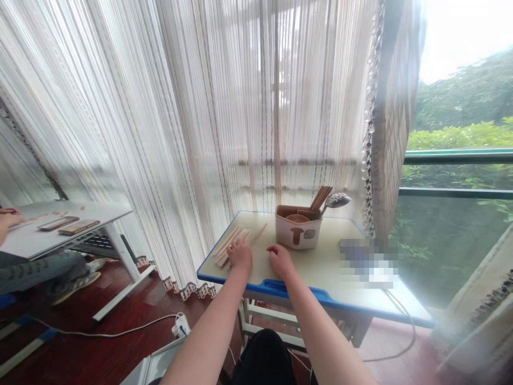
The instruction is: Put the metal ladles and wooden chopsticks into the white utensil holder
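Tabletop [260, 267] with a blue rim gives plenty of room to work, so the sticks are best kept flat on it rather than lifted in a clump. The container [284, 233] stands upright toward the far side, beyond the right hand; both forearms do well to stay low and clear of its wall. The left hand [239, 254] lies over the near right part of the pale stick pile [224, 251], at the left of the tabletop. Its fingers are bent down onto the sticks, though I cannot tell whether they grip any. Light, spread fingertips would steady the pile without rolling it. The right hand [281, 261] rests near the container, fingers loosely curled, with nothing visible in them; whether the tips meet is unclear. A pinch near one end would suit such thin pieces. The slotted spoon [337, 200] leans out over the container's right side and is easily knocked. One lone stick [261, 231] lies between pile and container, where a sleeve-side brush could send it rolling.
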Motion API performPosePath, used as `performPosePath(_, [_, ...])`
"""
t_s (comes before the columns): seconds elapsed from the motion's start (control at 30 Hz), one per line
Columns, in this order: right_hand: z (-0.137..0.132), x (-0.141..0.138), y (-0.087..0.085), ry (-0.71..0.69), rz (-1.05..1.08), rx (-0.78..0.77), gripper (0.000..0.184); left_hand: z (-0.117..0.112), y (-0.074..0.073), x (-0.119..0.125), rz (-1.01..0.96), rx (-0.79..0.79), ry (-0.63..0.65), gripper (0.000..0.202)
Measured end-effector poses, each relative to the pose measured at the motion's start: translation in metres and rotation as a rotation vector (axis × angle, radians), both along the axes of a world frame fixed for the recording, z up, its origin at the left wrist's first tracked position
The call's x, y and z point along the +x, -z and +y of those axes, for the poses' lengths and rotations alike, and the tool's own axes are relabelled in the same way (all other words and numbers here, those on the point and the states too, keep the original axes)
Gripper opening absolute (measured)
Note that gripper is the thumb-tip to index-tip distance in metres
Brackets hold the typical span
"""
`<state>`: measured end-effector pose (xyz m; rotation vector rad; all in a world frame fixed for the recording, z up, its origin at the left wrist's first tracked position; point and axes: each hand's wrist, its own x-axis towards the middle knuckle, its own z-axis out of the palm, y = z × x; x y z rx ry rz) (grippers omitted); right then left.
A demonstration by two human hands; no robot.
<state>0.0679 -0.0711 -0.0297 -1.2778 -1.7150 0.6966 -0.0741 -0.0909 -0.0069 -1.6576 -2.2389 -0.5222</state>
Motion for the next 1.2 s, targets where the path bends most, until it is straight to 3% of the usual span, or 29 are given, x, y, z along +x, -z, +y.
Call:
performPosePath(0.3, [-0.002, 0.003, 0.005, -0.047, 0.032, 0.029, 0.026, 0.000, 0.001, -0.005, -0.086, 0.060, -0.011, 0.033])
performPosePath(0.57, [0.007, -0.001, 0.010, -0.121, 0.147, 0.032, 0.030, -0.001, 0.003, -0.015, -0.354, 0.259, 0.307, 0.026])
performPosePath(0.83, [0.007, 0.002, 0.009, -0.173, 0.298, -0.062, 0.033, 0.009, 0.016, -0.033, -0.721, 0.384, 0.339, 0.034])
performPosePath(0.97, [0.002, -0.001, 0.002, -0.252, 0.258, -0.081, 0.036, 0.008, 0.017, -0.033, -0.779, 0.413, 0.395, 0.035])
performPosePath(1.1, [0.002, 0.002, -0.015, -0.112, 0.467, -0.043, 0.044, 0.007, 0.013, -0.029, -0.780, 0.330, 0.522, 0.035])
performPosePath(1.2, [0.001, 0.013, -0.038, -0.020, 0.628, -0.001, 0.046, 0.006, 0.009, -0.028, -0.785, 0.316, 0.616, 0.033])
